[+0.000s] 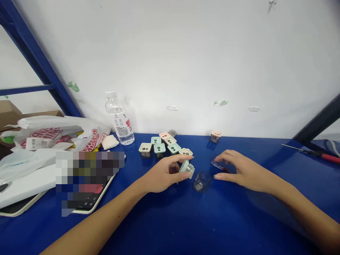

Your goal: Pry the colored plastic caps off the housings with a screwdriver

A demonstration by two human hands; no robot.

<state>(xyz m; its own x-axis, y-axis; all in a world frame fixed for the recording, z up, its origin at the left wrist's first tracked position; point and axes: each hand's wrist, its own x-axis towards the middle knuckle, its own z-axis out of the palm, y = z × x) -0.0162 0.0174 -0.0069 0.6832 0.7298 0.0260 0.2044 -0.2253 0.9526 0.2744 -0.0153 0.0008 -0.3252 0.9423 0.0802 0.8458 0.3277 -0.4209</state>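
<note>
Between thumb and fingers, my left hand (pixel 167 171) grips the mint-green top of a pencil sharpener (pixel 187 169), tilted so its metal blade part shows. Just right of it on the table is a dark see-through sharpener container (pixel 202 181). My right hand (pixel 239 171) rests at the table with thumb and fingers apart. A thin screwdriver-like tool (pixel 221 166) with a clear and red body lies between them, partly covered by the hand; firm contact cannot be made out. Behind my left hand stand several two-hole sharpeners (pixel 159 148) with cream, mint and pink tops.
One pink-topped sharpener (pixel 215 136) stands apart near the wall. A water bottle (pixel 120 120), plastic bags (pixel 61 131) and a phone (pixel 92 202) occupy the left side. At the far right lies a red-handled screwdriver (pixel 329 158) beside the blue frame post (pixel 322 120).
</note>
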